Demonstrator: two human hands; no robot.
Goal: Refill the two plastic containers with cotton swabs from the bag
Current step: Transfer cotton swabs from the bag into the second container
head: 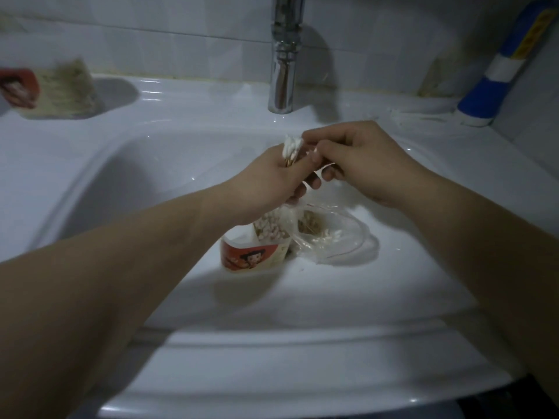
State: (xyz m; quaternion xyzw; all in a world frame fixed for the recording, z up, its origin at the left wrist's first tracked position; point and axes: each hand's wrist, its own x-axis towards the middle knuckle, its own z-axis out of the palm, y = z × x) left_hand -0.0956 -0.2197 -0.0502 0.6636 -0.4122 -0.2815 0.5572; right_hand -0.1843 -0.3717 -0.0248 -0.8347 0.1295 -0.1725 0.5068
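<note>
My left hand (pixel 272 179) grips a bundle of cotton swabs (pixel 292 148), white tips up, above the sink basin. My right hand (pixel 360 160) meets it from the right, fingertips pinching at the bundle's tips. Below the hands a plastic container (pixel 251 252) with a red picture label stands in the basin, partly filled with swabs. A clear zip bag (pixel 329 237) with some swabs left inside lies against its right side. A second container (pixel 45 89), lying on its side and full of swabs, rests on the sink ledge at the far left.
The white sink (pixel 151 182) fills the view, with a chrome tap (pixel 282 71) at the back centre. A blue and white bottle (pixel 496 71) leans in the back right corner. Loose white strands lie on the ledge beside it.
</note>
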